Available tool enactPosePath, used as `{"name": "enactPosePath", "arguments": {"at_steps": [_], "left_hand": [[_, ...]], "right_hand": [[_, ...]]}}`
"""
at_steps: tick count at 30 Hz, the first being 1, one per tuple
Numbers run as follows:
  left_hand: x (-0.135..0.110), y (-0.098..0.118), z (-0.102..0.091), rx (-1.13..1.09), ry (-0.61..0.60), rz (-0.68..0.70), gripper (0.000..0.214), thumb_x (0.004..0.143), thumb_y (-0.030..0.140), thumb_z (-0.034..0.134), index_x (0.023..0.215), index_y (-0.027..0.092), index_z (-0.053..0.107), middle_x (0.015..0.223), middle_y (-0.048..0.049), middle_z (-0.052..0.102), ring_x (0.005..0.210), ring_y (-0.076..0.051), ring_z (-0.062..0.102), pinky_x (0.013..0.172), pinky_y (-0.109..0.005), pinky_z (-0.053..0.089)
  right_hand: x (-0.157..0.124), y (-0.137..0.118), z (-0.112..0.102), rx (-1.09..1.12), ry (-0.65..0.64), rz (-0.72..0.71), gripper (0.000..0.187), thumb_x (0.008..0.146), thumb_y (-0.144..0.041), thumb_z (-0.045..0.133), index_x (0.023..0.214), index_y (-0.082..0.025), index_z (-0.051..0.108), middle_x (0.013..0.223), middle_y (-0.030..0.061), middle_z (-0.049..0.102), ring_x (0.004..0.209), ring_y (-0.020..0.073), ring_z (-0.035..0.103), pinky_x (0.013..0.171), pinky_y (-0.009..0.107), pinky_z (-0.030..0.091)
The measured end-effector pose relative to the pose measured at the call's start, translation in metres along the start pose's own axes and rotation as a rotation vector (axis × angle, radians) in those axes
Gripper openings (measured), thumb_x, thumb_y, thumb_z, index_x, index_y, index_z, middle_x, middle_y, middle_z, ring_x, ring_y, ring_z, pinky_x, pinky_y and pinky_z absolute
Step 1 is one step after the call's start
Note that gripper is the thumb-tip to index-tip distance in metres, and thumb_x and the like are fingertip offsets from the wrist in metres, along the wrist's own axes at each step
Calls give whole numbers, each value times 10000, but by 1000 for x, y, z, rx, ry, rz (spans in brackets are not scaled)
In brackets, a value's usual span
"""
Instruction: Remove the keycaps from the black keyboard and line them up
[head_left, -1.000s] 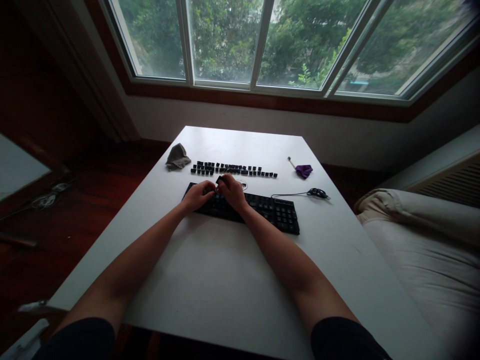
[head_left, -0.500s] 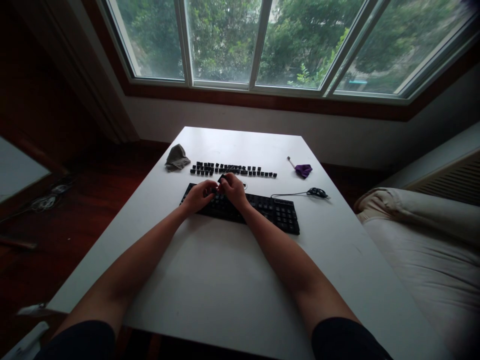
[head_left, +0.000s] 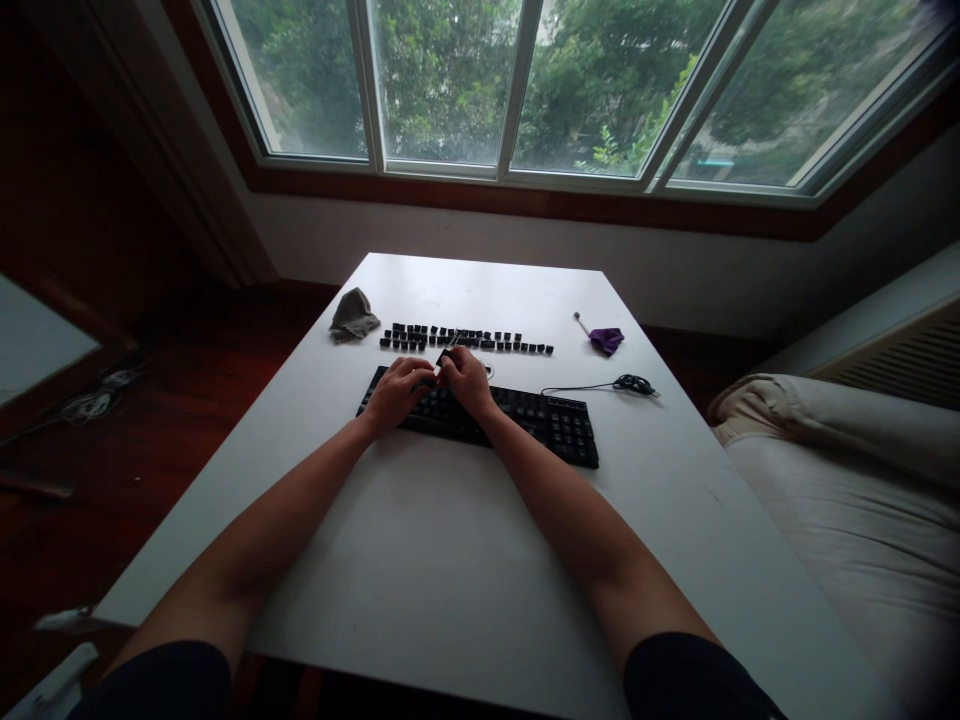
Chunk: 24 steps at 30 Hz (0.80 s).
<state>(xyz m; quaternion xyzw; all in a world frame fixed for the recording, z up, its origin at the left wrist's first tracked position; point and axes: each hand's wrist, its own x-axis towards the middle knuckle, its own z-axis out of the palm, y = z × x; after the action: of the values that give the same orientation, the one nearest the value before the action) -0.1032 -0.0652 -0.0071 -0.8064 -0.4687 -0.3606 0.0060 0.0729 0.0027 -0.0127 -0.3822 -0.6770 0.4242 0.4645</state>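
Observation:
A black keyboard [head_left: 551, 422] lies across the middle of the white table [head_left: 450, 560]. Both my hands rest over its left half, fingertips meeting. My left hand [head_left: 396, 390] is curled, its fingers pinched toward the right hand. My right hand [head_left: 466, 378] is closed too, and a small dark keycap [head_left: 444, 355] shows at its fingertips, between the two hands. Just beyond the keyboard, loose black keycaps [head_left: 469, 339] lie in rows.
A crumpled grey cloth [head_left: 354, 314] sits at the far left of the table. A purple cloth with a small stick [head_left: 604, 339] lies at the far right. The keyboard's coiled cable [head_left: 634, 384] rests right of it. A pale sofa [head_left: 847, 500] stands beside the table.
Both hands have shifted slightly, staying together over the keyboard's left half. The keycap stays at the fingertips.

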Motion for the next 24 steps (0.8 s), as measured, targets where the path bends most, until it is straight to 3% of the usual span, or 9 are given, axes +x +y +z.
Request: {"name": "enactPosePath", "arguments": {"at_steps": [5,12,17,24], "left_hand": [[-1,-1,1,90,-11,13,218,922,245,613,1134,247,661,1191,-60,661,1110,-242,568,975,-418,463],[-1,4,-1,193,-5,23,198,979,285,526,1126,235,649,1139,-67,693,1033,-232,600,925,-407,429],[0,3,-2,199,-3,8,200,973,252,520,1132,236,640,1151,-65,687,1036,-237,594,925,-405,428],[0,-2,-4,113,112,-206,184,933,231,555,1103,239,625,1070,-52,684,968,-235,605,934,-410,445]], "right_hand": [[2,0,0,-77,1,29,167,907,-396,498,870,-234,514,629,-36,642,547,163,647,581,276,503],[2,-1,1,-96,13,79,186,919,-410,461,882,-232,500,658,-29,652,538,158,643,577,273,497],[2,-1,0,-227,-74,35,149,863,-372,543,836,-226,532,642,-26,647,610,170,646,636,282,506],[5,6,0,133,31,126,215,877,-440,531,918,-233,484,655,-37,642,508,147,631,488,245,492]]}}
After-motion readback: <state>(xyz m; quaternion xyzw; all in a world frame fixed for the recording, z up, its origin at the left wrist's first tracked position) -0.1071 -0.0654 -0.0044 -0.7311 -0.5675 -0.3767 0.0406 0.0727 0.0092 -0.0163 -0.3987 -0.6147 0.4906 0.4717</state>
